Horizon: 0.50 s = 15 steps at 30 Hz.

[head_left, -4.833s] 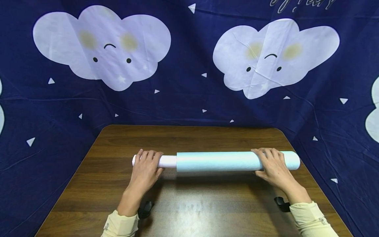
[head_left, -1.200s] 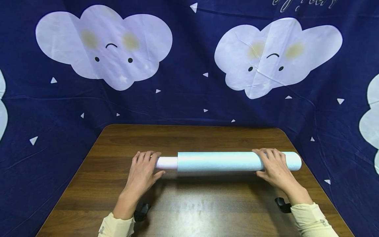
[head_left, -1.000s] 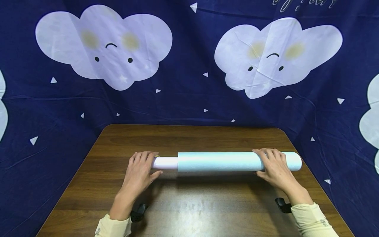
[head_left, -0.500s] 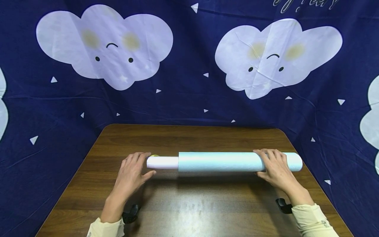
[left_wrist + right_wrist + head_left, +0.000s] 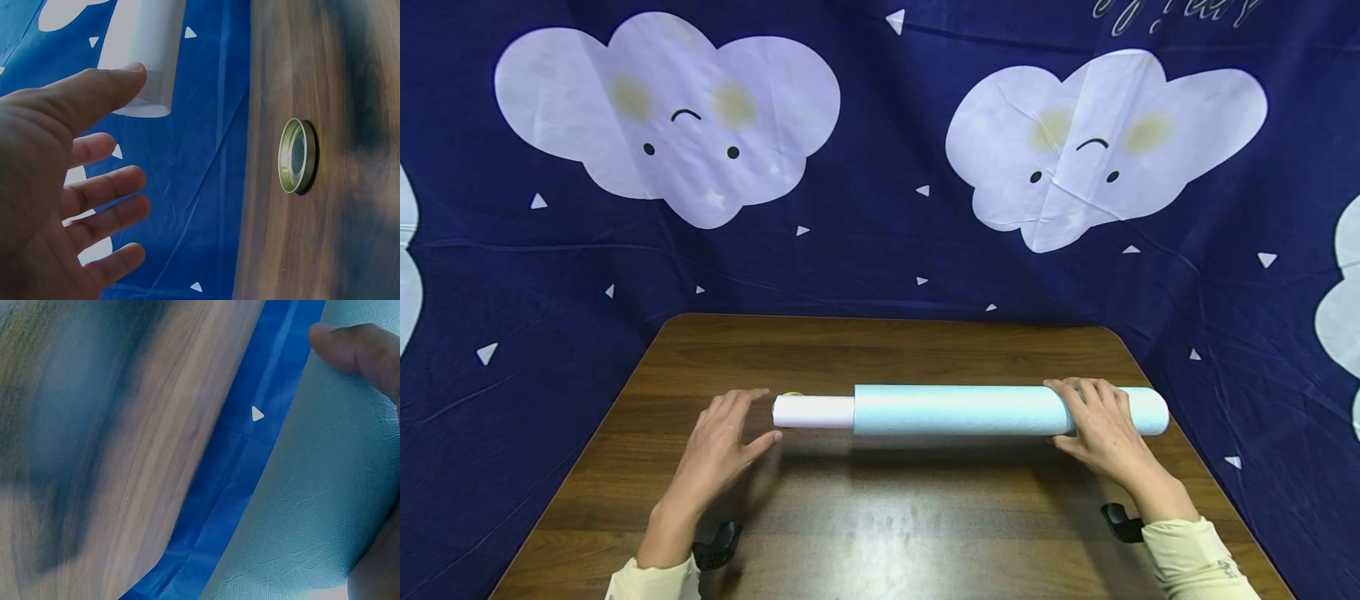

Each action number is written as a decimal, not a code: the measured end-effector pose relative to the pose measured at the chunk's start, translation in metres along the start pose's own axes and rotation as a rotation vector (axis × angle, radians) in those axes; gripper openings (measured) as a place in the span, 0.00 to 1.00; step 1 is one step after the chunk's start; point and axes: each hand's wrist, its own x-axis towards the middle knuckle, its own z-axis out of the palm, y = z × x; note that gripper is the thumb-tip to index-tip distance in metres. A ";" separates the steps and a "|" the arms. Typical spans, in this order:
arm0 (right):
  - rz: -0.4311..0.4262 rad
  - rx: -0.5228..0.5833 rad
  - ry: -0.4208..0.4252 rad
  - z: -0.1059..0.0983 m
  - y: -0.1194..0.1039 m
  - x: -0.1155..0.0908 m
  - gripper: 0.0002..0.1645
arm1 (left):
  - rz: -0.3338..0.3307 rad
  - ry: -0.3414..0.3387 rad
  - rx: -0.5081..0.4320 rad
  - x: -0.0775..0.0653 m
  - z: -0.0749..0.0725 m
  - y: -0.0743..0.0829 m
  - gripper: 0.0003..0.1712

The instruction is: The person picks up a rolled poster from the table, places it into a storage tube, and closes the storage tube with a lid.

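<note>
In the head view a light-blue tube (image 5: 955, 410) lies level, its shadow falling on the wood below. My right hand (image 5: 1097, 421) grips it from above near its right end; the right wrist view shows the thumb (image 5: 356, 350) against its textured surface. Out of the tube's left mouth sticks a white roll (image 5: 816, 412), apparently rolled paper. My left hand (image 5: 722, 437) is just left of the roll's free end, fingers and thumb spread, holding nothing. In the left wrist view the roll's end (image 5: 147, 94) is beyond the thumb. Inside the tube, the rest of the roll is hidden.
A gold-coloured round lid (image 5: 297, 156) lies on the wooden table (image 5: 880, 517); the head view shows only its rim (image 5: 792, 393) behind the roll. A dark-blue cloth (image 5: 880, 250) with cloud prints hangs behind the table.
My left hand has let go of the roll and moved left and nearer, uncovering its end and the lid's rim. Less of the roll sticks out than 4.8 seconds ago. The right hand keeps its grip.
</note>
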 end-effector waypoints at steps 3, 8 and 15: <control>0.002 0.001 -0.002 -0.001 0.000 0.000 0.49 | 0.004 0.009 -0.022 0.000 0.001 -0.002 0.35; 0.005 0.002 -0.003 -0.002 0.000 -0.001 0.49 | 0.014 0.025 -0.088 -0.001 0.005 -0.003 0.35; 0.006 0.006 -0.006 -0.001 0.000 -0.002 0.49 | -0.002 0.006 -0.199 0.000 0.009 -0.005 0.34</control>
